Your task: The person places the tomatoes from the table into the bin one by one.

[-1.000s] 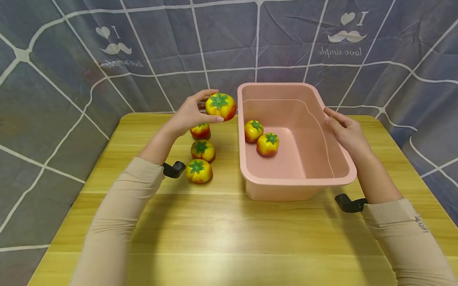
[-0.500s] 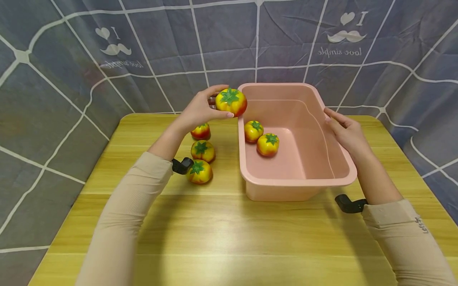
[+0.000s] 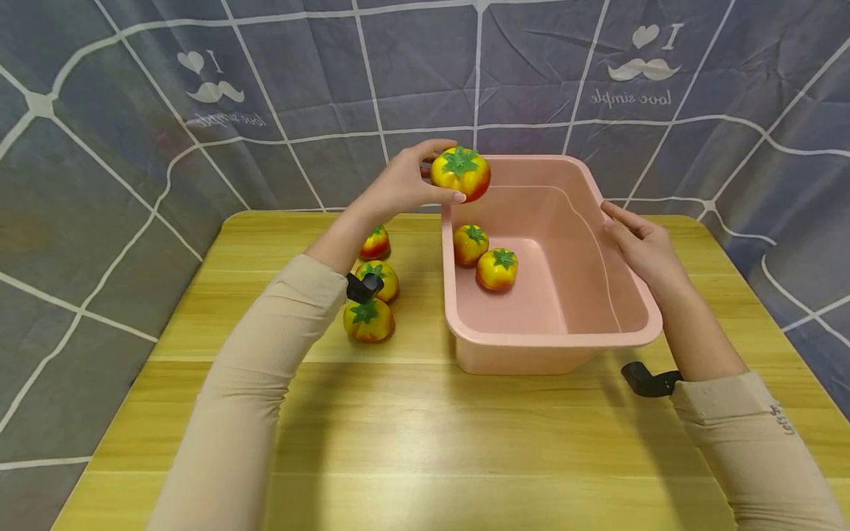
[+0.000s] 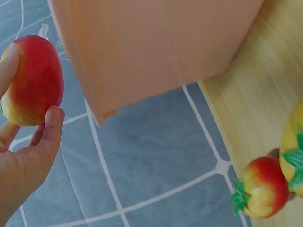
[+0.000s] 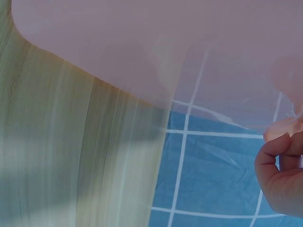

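My left hand (image 3: 405, 181) holds a yellow-and-red tomato (image 3: 461, 175) with a green star-shaped top, thumb on the near side and fingers behind. That tomato hangs over the far left corner of a pink basin (image 3: 551, 339), above its rim. In the left wrist view the held tomato (image 4: 35, 80) shows its red side. My right hand (image 3: 647, 251) grips the basin's right rim, thumb on top; the right wrist view shows its fingers (image 5: 272, 163) curled at the edge. Inside the basin, one tomato (image 3: 471, 245) lies against the left wall with another tomato (image 3: 496, 270) beside it.
Left of the basin stand three more tomatoes in a row: a near one (image 3: 370, 322), a middle one (image 3: 388, 282) partly behind the black wrist camera (image 3: 364, 287), and a far one (image 3: 376, 243). A grey checked curtain (image 3: 425, 74) hangs behind the wooden table (image 3: 398, 428).
My left hand has carried the tomato right and slightly away from me, from left of the basin to above its far left corner. The right hand and basin have stayed put.
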`<action>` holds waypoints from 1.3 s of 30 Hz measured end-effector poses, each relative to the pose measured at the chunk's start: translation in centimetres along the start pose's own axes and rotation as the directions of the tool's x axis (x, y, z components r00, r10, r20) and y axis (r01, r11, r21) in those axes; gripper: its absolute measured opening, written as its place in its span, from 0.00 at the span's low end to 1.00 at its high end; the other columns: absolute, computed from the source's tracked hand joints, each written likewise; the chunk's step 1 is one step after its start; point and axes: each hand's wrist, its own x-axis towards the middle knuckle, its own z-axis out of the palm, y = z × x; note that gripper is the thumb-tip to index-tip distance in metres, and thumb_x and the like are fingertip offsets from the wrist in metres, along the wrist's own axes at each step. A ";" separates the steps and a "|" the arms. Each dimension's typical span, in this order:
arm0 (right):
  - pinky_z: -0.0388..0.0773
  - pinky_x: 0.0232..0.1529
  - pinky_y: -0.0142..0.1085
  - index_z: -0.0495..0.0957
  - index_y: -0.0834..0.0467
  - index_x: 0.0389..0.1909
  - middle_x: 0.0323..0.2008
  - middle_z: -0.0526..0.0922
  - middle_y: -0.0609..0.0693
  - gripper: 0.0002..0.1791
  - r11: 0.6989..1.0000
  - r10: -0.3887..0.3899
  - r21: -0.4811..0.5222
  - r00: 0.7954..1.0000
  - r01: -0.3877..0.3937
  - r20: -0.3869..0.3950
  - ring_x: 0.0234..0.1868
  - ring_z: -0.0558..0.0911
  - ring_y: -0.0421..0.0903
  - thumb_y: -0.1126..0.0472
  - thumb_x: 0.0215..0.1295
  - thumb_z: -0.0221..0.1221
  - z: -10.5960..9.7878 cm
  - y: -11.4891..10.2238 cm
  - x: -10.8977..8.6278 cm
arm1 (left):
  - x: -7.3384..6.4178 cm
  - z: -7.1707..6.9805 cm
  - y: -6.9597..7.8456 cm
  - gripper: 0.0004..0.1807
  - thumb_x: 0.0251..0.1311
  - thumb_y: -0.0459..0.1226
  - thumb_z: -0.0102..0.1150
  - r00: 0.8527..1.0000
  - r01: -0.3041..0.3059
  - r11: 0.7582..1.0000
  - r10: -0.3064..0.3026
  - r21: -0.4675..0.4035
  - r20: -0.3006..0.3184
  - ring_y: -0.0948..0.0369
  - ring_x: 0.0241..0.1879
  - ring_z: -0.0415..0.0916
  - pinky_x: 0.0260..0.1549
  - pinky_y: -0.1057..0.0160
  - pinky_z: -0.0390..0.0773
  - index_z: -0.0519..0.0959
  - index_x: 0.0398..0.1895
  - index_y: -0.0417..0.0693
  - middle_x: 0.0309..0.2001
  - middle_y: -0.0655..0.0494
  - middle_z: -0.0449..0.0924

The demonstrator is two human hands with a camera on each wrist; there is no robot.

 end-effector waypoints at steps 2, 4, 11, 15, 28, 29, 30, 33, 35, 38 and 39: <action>0.71 0.38 0.18 0.60 0.51 0.69 0.65 0.64 0.56 0.32 1.000 -0.005 0.003 1.000 0.005 -0.002 0.41 0.72 0.24 0.43 0.66 0.49 0.0 0.0 0.0 | 0.5 0.1 0.4 0.42 0.49 0.40 0.70 1.000 0.002 1.000 -0.002 0.015 0.004 0.58 0.53 0.70 0.47 0.67 0.75 0.61 0.68 0.49 0.58 0.52 0.69; 0.71 0.38 0.18 0.60 0.51 0.69 0.65 0.65 0.56 0.32 1.000 -0.009 0.008 1.000 0.009 -0.003 0.40 0.72 0.24 0.43 0.67 0.49 0.0 0.1 0.0 | 0.9 0.3 0.9 0.42 0.49 0.40 0.69 1.000 0.005 1.000 -0.005 0.024 0.006 0.58 0.53 0.69 0.47 0.68 0.75 0.61 0.68 0.49 0.58 0.52 0.68; 0.73 0.37 0.19 0.61 0.52 0.68 0.55 0.73 0.41 0.33 0.999 -0.023 0.034 1.000 0.023 0.000 0.37 0.74 0.23 0.43 0.65 0.51 0.3 0.2 -0.1 | 1.8 0.8 2.2 0.42 0.49 0.40 0.69 1.000 0.027 0.999 -0.027 0.023 0.016 0.59 0.53 0.68 0.48 0.69 0.73 0.60 0.68 0.49 0.58 0.53 0.67; 0.73 0.36 0.19 0.62 0.54 0.67 0.45 0.74 0.32 0.33 0.998 -0.042 0.055 0.999 0.042 -0.008 0.36 0.75 0.23 0.44 0.66 0.52 0.3 0.3 -0.2 | 2.2 1.2 2.6 0.42 0.49 0.40 0.70 0.999 0.027 0.999 -0.027 0.027 0.020 0.60 0.52 0.68 0.48 0.70 0.73 0.61 0.68 0.49 0.57 0.53 0.68; 0.73 0.36 0.19 0.61 0.53 0.68 0.58 0.72 0.43 0.33 0.998 -0.027 0.051 1.000 0.027 0.001 0.37 0.74 0.22 0.44 0.66 0.51 0.2 0.2 -0.1 | 4.0 2.9 4.2 0.41 0.47 0.39 0.70 1.000 -0.006 1.000 0.006 -0.002 0.004 0.59 0.51 0.69 0.47 0.72 0.72 0.63 0.66 0.46 0.55 0.49 0.70; 0.73 0.37 0.19 0.61 0.53 0.68 0.59 0.71 0.45 0.33 0.998 -0.025 0.051 1.000 0.025 0.002 0.38 0.74 0.22 0.44 0.66 0.50 0.2 0.1 -0.1 | 4.1 3.1 4.3 0.41 0.47 0.38 0.70 1.000 -0.003 1.000 0.003 -0.014 0.002 0.59 0.51 0.69 0.47 0.72 0.72 0.63 0.66 0.46 0.55 0.49 0.70; 0.73 0.37 0.19 0.61 0.53 0.68 0.61 0.70 0.48 0.33 0.999 -0.025 0.047 1.000 0.025 0.002 0.38 0.74 0.22 0.44 0.66 0.50 0.2 0.1 0.0 | 4.2 3.2 4.4 0.41 0.47 0.38 0.70 1.000 0.000 1.000 0.000 -0.017 0.002 0.58 0.51 0.69 0.47 0.73 0.72 0.63 0.66 0.46 0.55 0.49 0.70; 0.72 0.37 0.18 0.61 0.53 0.68 0.62 0.69 0.48 0.32 0.999 -0.032 0.042 0.999 0.032 -0.002 0.38 0.73 0.22 0.44 0.66 0.50 0.2 0.1 0.0 | 4.5 3.6 4.7 0.41 0.47 0.38 0.70 1.000 0.003 1.000 -0.003 -0.020 0.014 0.58 0.51 0.69 0.47 0.74 0.72 0.63 0.66 0.46 0.55 0.49 0.70; 0.72 0.37 0.18 0.61 0.53 0.68 0.59 0.71 0.45 0.32 0.998 -0.034 0.058 0.999 0.034 -0.005 0.38 0.74 0.23 0.45 0.66 0.51 0.1 0.1 0.0 | 4.6 3.7 5.0 0.41 0.47 0.38 0.70 1.000 0.005 1.000 -0.005 -0.008 0.019 0.59 0.52 0.69 0.47 0.74 0.71 0.62 0.66 0.46 0.55 0.49 0.70; 0.72 0.37 0.18 0.62 0.53 0.68 0.56 0.72 0.41 0.31 0.998 -0.037 0.055 0.999 0.038 -0.013 0.39 0.73 0.23 0.45 0.66 0.52 0.0 0.0 0.0 | 4.9 3.9 5.2 0.41 0.47 0.38 0.70 1.000 0.000 1.000 0.000 0.011 0.016 0.59 0.52 0.69 0.47 0.75 0.71 0.62 0.66 0.46 0.56 0.50 0.70; 0.71 0.37 0.18 0.62 0.53 0.68 0.55 0.72 0.41 0.32 0.998 -0.034 0.051 0.999 0.035 -0.015 0.39 0.73 0.23 0.45 0.66 0.52 0.0 0.0 0.0 | 4.9 3.9 5.3 0.41 0.47 0.38 0.70 1.000 0.001 1.000 -0.001 0.010 0.012 0.59 0.52 0.69 0.47 0.75 0.71 0.63 0.66 0.46 0.56 0.50 0.70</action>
